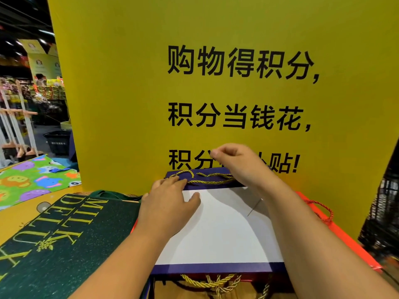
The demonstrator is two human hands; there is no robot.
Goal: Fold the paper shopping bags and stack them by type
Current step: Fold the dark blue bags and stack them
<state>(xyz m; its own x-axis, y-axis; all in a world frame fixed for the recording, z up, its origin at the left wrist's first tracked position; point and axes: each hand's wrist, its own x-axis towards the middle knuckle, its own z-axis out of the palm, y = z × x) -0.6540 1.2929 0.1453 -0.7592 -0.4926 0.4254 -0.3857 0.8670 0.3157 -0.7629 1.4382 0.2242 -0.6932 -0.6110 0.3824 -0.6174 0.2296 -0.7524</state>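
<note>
A white paper bag (218, 231) with navy edges lies flat in front of me, its gold rope handles (207, 178) at the far end. My left hand (170, 203) presses flat on the bag's upper left part, fingers spread toward the handles. My right hand (237, 162) hovers over the far navy edge, thumb and forefinger pinched together; whether they pinch anything I cannot tell. A dark green bag (58, 240) with gold lettering lies flat to the left. An orange-red bag (336, 231) with a red rope handle lies under the white one on the right.
A tall yellow board (216, 83) with black characters stands right behind the bags. More gold rope handles (216, 281) show at the near edge below the white bag. A colourful animal-print mat (32, 180) lies at far left; a black mesh object (384, 212) stands at right.
</note>
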